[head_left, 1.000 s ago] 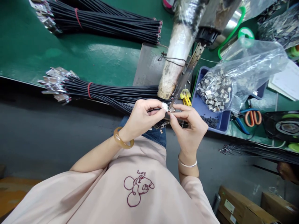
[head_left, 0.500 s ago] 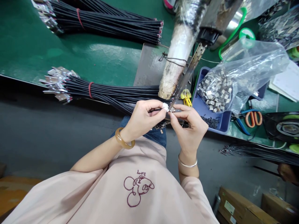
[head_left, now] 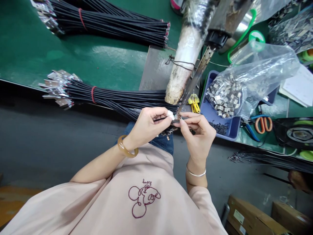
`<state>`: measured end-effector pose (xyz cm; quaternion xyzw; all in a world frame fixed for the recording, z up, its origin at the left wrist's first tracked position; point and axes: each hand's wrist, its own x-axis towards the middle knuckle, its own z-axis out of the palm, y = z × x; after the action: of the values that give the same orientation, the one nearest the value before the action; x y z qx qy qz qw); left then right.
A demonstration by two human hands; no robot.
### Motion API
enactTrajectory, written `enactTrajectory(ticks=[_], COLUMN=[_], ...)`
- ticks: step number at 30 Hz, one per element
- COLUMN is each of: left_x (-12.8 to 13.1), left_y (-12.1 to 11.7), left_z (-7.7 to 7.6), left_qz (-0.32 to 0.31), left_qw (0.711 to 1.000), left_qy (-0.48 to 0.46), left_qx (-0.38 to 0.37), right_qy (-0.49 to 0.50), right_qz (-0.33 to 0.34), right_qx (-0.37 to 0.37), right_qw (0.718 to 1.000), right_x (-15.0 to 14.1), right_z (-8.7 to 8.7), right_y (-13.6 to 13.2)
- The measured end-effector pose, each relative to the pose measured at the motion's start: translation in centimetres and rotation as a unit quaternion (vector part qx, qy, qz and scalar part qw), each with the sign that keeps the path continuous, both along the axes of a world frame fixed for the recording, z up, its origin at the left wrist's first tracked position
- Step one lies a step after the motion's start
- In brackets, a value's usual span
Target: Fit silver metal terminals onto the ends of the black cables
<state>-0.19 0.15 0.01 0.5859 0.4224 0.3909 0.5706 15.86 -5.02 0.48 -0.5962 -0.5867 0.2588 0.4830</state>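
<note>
The left hand (head_left: 151, 125) is pinched closed, thumb against forefinger, on a black wire (head_left: 159, 119), with a white wrap (head_left: 170, 114) at the forefinger's tip; the wire's end lies between the two hands. The right hand (head_left: 199, 133) faces it, thumb and forefinger brought close together; what they hold, if anything, is too small to tell. The iron (head_left: 207, 54) slants down from the far side, its tip close to both sets of fingertips, with a whitish tube (head_left: 179, 71) just left of it. A yellow tool (head_left: 195, 106) lies just beyond the right hand. To the left, a banded bundle (head_left: 117, 96) runs along the bench's (head_left: 117, 68) near edge, and a second bundle (head_left: 117, 24) lies farther back. To the right, a blue tray (head_left: 233, 132) holds a bag of metal pieces (head_left: 227, 94); orange handles (head_left: 263, 124) lie beyond it.
</note>
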Motion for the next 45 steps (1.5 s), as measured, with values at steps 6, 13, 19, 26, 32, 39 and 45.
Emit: enactTrajectory(ticks=[6,13,19,26,32,39,45], left_x=[0.0,0.0,-0.1,-0.1,0.1,0.2,0.4], left_y=[0.0,-0.1,-0.3,-0.5,-0.4,0.0,0.4], left_z=[0.0,-0.2,-0.4,-0.1,0.1,0.2,0.1], left_qz=[-0.007,-0.018,-0.008,-0.004,0.018,0.016,0.017], left_qw=[1.0,0.999,0.999,0.999,0.999,0.999,0.999], left_qy=[0.005,0.035,0.033,0.026,0.006,-0.003,0.003], left_qx=[0.006,0.028,0.038,0.033,0.035,0.038,0.028], right_qy=[-0.104,-0.083,0.072,-0.06,0.054,0.022,-0.052], right_qz=[0.009,-0.024,-0.099,-0.06,-0.024,-0.017,-0.003], right_qx=[0.066,0.086,0.1,0.079,0.024,0.031,0.095], right_qw=[0.992,0.993,0.987,0.993,0.998,0.999,0.994], right_x=[0.0,-0.2,0.1,-0.5,-0.9,-0.4,-0.2], right_z=[0.0,0.3,1.4,0.1,-0.5,-0.6,-0.6], right_y=[0.0,-0.6,-1.7,-1.5,-0.8,-0.7,-0.3])
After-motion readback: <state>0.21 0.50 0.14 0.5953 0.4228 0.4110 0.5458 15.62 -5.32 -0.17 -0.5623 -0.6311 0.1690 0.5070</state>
